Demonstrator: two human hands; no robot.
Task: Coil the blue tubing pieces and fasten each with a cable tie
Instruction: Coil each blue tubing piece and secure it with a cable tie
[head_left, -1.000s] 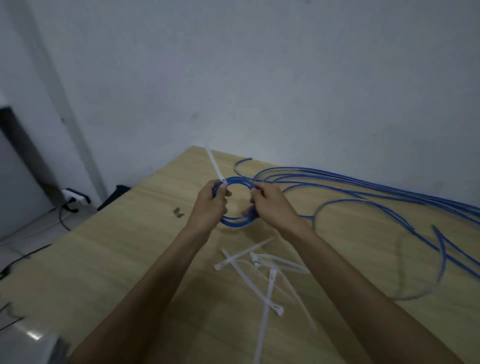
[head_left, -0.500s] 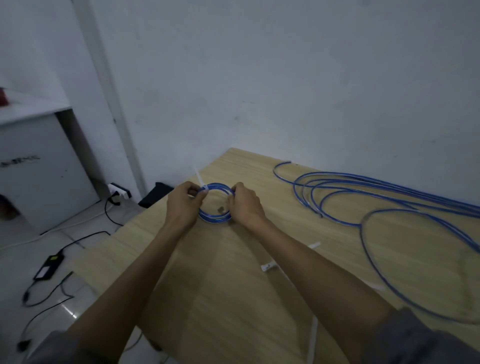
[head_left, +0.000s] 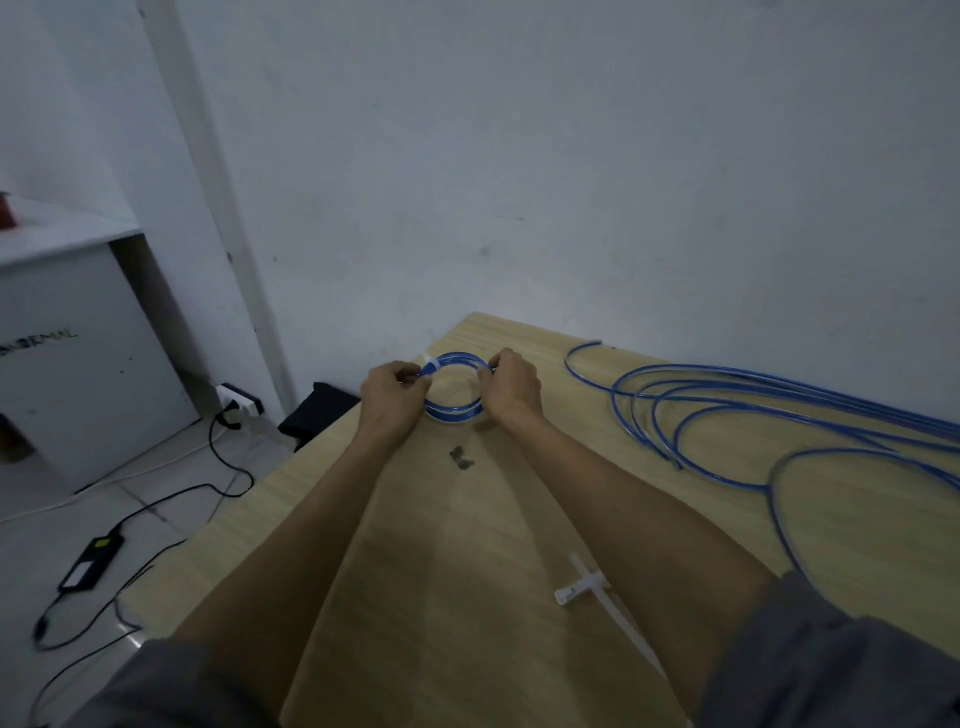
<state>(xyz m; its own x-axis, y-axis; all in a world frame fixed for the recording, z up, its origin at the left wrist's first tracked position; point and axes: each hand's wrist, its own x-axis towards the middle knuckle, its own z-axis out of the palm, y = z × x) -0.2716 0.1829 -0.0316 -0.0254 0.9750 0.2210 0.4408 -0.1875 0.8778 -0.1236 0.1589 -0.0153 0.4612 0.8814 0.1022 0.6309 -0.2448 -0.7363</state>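
A small coil of blue tubing (head_left: 456, 411) is held just above the wooden table (head_left: 498, 613) near its far left corner. My left hand (head_left: 393, 393) pinches the coil's left side, where a white cable tie (head_left: 431, 365) wraps the strands. My right hand (head_left: 511, 384) grips the coil's right side with curled fingers. A larger heap of loose blue tubing (head_left: 737, 405) lies spread over the table's right half. Spare white cable ties (head_left: 587, 590) lie on the table beside my right forearm.
A small dark mark or object (head_left: 460, 458) sits on the table below the coil. Left of the table, the floor holds a power strip (head_left: 238, 401), black cables with an adapter (head_left: 93, 561), a dark bag (head_left: 319, 415) and a white cabinet (head_left: 78, 358). A white wall rises behind.
The view has swung left, and the hands have carried the coil toward the table's far left corner. The tie's long tail no longer sticks up; it sits snug against the coil.
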